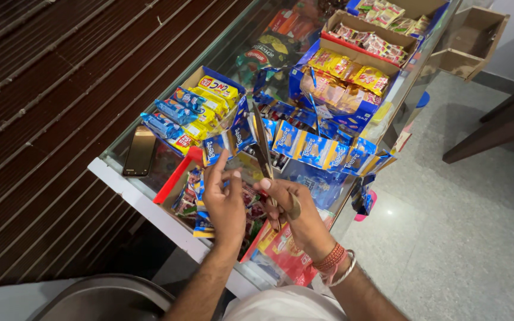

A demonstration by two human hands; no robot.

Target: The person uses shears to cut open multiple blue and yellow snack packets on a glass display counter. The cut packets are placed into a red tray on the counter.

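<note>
Grips with the right hand (297, 214), fingers folded tight round the handles of a pair of dark metal scissors (263, 151), blades parted and pointing up and away from the body. Wears red thread and metal bangles (335, 261) at that wrist. Raises the left hand (224, 205) just beside it, forefinger stretched up, the other fingers curled, reaching to the near end of a long strip of joined blue foil snack packets (310, 148). Cannot tell whether finger and thumb actually pinch that end packet or only touch it.

Runs the strip across the counter from the left hand towards the right, draping off the far edge, with the open blades standing across it near its left end. Shows no severed packet in either hand and none lying loose by the blades; judged from this, seems to have the tool taken up and the strip lined up, with the packets near the blades all apparently joined.

Farther out: has a clear glass display counter with a white edge (144, 199) under both hands, more wrapped sweets visible through it. Keeps a black flat phone (140, 151) lying on the glass to the left, and behind it an open cardboard box of yellow and blue packets (206, 101). Holds, beyond the strip, a blue carton of yellow and orange packets (346, 77). Leaves a round steel basin (108, 294) at the lower left corner.
</note>
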